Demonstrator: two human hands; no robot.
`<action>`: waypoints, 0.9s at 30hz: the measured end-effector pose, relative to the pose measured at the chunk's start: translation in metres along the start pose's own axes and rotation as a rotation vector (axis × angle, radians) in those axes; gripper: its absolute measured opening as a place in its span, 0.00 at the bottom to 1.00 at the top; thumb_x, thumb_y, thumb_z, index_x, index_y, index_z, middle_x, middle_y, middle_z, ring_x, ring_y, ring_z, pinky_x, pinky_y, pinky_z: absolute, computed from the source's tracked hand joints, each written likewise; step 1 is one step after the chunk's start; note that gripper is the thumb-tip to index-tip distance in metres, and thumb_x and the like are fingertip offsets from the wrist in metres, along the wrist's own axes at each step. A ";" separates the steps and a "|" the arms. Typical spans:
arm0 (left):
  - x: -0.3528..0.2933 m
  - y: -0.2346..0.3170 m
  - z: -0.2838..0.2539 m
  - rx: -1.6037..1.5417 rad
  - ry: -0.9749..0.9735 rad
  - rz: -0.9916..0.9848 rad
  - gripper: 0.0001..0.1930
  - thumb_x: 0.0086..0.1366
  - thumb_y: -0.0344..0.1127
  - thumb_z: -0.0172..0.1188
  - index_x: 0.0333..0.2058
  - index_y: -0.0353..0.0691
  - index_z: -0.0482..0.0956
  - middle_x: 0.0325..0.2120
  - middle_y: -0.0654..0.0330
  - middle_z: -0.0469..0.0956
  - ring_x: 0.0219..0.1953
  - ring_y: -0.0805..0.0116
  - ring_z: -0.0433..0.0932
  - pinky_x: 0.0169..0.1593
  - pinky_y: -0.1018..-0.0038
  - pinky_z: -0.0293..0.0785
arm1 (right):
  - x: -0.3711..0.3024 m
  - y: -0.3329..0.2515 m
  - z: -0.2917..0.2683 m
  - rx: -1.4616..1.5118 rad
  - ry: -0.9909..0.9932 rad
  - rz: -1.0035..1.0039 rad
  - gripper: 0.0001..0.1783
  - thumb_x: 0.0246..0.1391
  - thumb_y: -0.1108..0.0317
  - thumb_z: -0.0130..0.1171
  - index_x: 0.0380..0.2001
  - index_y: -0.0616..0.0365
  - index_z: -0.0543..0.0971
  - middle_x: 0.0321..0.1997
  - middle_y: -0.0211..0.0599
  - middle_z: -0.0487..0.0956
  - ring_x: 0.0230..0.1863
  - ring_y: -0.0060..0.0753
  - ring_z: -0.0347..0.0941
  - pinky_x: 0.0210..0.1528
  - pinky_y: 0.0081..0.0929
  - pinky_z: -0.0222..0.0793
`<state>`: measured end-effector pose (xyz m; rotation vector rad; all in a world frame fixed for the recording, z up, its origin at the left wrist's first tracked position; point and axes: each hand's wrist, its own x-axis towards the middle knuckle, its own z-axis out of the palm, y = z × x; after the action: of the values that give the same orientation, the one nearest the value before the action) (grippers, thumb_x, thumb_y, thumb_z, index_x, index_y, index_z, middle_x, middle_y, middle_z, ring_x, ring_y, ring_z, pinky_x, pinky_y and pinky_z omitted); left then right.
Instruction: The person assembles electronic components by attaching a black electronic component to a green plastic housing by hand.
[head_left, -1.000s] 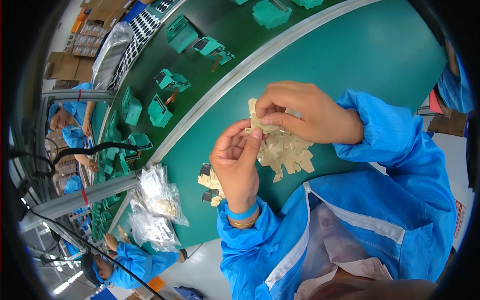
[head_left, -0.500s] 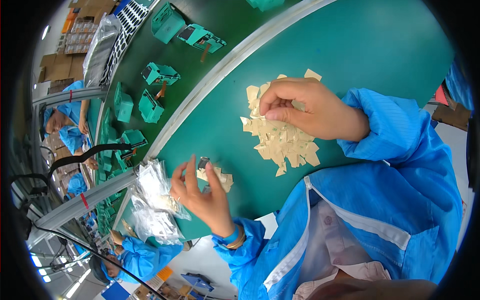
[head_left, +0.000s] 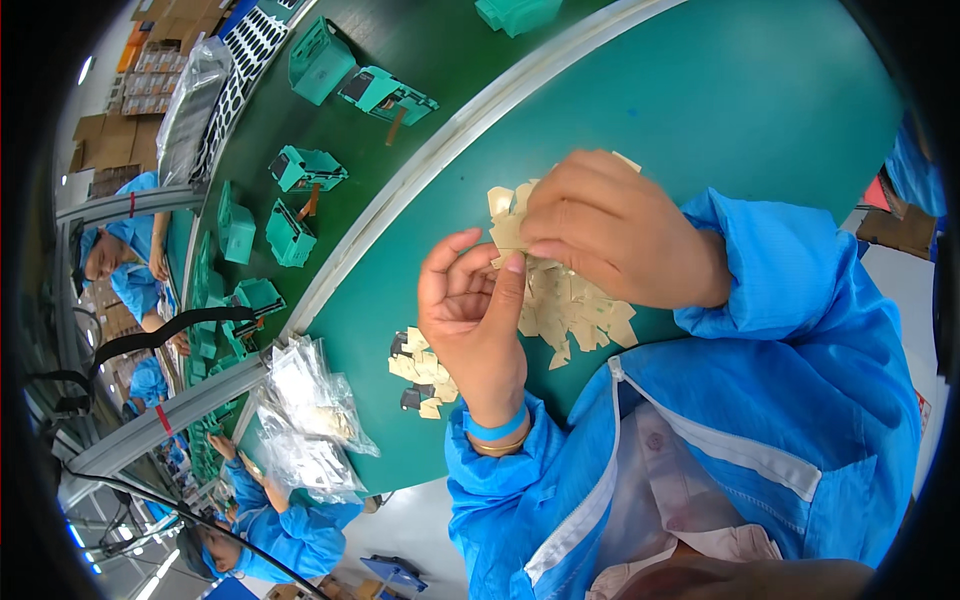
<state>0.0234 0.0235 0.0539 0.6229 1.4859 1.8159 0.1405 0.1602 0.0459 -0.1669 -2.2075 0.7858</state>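
Observation:
My right hand (head_left: pixel 615 232) pinches a flat cream-coloured piece (head_left: pixel 508 230) that looks like paper or a peel-off label. From below, my left hand (head_left: pixel 480 315) meets it, thumb tip against the piece's lower edge and fingers curled beside it. Behind and under the right hand spreads a large heap of similar cream pieces (head_left: pixel 580 312), several with small green marks. Left of my left wrist lies a smaller cluster of cream pieces (head_left: pixel 425 366) mixed with small black parts (head_left: pixel 410 399). The right fingertips are partly hidden and slightly blurred.
Clear plastic bags (head_left: pixel 305 405) lie at the table's left end. Past a pale raised rail (head_left: pixel 400 195), a dark green belt (head_left: pixel 430 40) carries several teal plastic housings (head_left: pixel 320 60). A metal frame post (head_left: pixel 165 418) stands at left. Other people in blue (head_left: pixel 290 535) work farther off.
My left hand has moved right and up from the small cluster to meet my right hand. A cream piece now shows between them. The small cluster is uncovered.

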 end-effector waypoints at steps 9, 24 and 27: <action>0.004 -0.025 0.006 0.295 0.124 0.164 0.24 0.58 0.16 0.65 0.54 0.32 0.73 0.34 0.57 0.82 0.37 0.74 0.78 0.46 0.78 0.73 | -0.014 0.021 0.017 0.051 -0.029 0.030 0.09 0.51 0.72 0.65 0.37 0.60 0.80 0.37 0.37 0.80 0.37 0.42 0.76 0.38 0.36 0.70; 0.000 -0.029 0.007 0.384 0.076 0.291 0.26 0.60 0.16 0.63 0.57 0.30 0.70 0.35 0.56 0.82 0.37 0.73 0.80 0.44 0.79 0.74 | -0.008 0.032 0.004 0.196 -0.030 0.348 0.07 0.47 0.77 0.63 0.29 0.58 0.76 0.29 0.36 0.76 0.30 0.37 0.73 0.33 0.31 0.69; -0.001 -0.023 0.002 0.239 0.077 0.172 0.24 0.62 0.18 0.62 0.57 0.29 0.69 0.37 0.58 0.81 0.40 0.73 0.79 0.47 0.78 0.73 | -0.007 0.037 -0.001 0.226 0.033 0.340 0.06 0.48 0.77 0.62 0.29 0.59 0.75 0.28 0.36 0.73 0.30 0.36 0.72 0.34 0.30 0.69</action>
<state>0.0305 0.0261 0.0319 0.8278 1.7647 1.8212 0.1414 0.1878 0.0199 -0.4467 -2.0665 1.2022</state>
